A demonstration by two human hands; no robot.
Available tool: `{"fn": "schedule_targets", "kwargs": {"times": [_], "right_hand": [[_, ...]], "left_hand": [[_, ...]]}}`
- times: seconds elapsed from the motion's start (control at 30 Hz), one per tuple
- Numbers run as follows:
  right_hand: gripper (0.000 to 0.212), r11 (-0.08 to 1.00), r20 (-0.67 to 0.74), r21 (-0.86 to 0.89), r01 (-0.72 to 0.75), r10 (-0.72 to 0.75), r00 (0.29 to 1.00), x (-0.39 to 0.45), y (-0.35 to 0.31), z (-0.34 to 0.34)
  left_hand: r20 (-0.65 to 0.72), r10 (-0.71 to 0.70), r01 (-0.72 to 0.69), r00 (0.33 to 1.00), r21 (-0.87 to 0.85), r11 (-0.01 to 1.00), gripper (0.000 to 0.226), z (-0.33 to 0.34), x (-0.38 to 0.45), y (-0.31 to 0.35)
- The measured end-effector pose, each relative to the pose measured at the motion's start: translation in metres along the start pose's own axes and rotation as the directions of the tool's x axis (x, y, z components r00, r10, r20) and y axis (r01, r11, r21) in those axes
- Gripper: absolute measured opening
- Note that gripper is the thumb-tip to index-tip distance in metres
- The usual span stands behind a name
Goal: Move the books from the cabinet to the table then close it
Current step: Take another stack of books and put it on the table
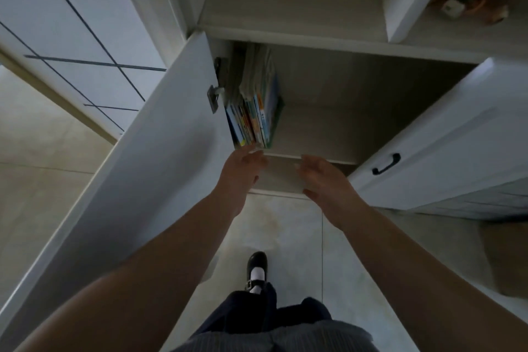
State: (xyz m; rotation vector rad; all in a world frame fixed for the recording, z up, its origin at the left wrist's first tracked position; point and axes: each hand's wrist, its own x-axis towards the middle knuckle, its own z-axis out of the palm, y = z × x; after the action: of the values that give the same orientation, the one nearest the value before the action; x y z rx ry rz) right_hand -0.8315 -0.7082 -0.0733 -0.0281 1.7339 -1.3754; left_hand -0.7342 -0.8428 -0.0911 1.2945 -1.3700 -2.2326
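A white cabinet (328,134) stands in front of me with both doors swung open. Several thin, colourful books (255,111) stand upright against the left wall of its lower compartment. My left hand (243,171) reaches out with straight fingers, the fingertips just below the books' bottom edges. My right hand (323,177) hovers beside it at the shelf's front edge, fingers relaxed, holding nothing. The rest of the compartment, to the right of the books, is bare.
The left door (160,151) stands close beside my left arm; the right door (434,151) with a black handle (386,163) is by my right hand. An open shelf (291,8) lies above. Tiled floor and my shoe (256,268) are below.
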Motion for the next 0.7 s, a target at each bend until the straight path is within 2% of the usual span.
{"fn": "schedule_targets", "kwargs": {"times": [0.2, 0.37, 0.53, 0.63, 0.7], "right_hand": [[0.047, 0.994, 0.053, -0.106, 0.008, -0.003, 0.999, 0.064, -0.024, 0.008], [0.051, 0.989, 0.060, -0.145, 0.024, -0.016, 0.998, 0.106, -0.043, 0.015], [0.052, 0.962, 0.082, -0.247, 0.119, -0.101, 0.991, 0.151, -0.058, 0.032], [0.051, 0.973, 0.070, -0.196, 0.126, -0.114, 0.991, 0.170, -0.062, 0.038], [0.052, 0.995, 0.107, -0.058, 0.082, -0.075, 0.991, 0.178, -0.063, 0.040]], "left_hand": [[-0.115, 0.011, -0.013, 0.993, -0.009, 1.000, 0.023, 0.010, 0.051, 0.017], [-0.224, 0.050, -0.058, 0.973, -0.030, 0.998, 0.060, 0.017, 0.088, 0.024], [-0.240, 0.179, -0.180, 0.954, 0.020, 0.984, 0.068, 0.029, 0.120, 0.032], [-0.236, 0.215, -0.208, 0.948, 0.055, 0.977, 0.080, 0.031, 0.137, 0.026], [-0.241, 0.255, -0.232, 0.936, 0.121, 0.965, 0.081, 0.034, 0.145, 0.020]]}}
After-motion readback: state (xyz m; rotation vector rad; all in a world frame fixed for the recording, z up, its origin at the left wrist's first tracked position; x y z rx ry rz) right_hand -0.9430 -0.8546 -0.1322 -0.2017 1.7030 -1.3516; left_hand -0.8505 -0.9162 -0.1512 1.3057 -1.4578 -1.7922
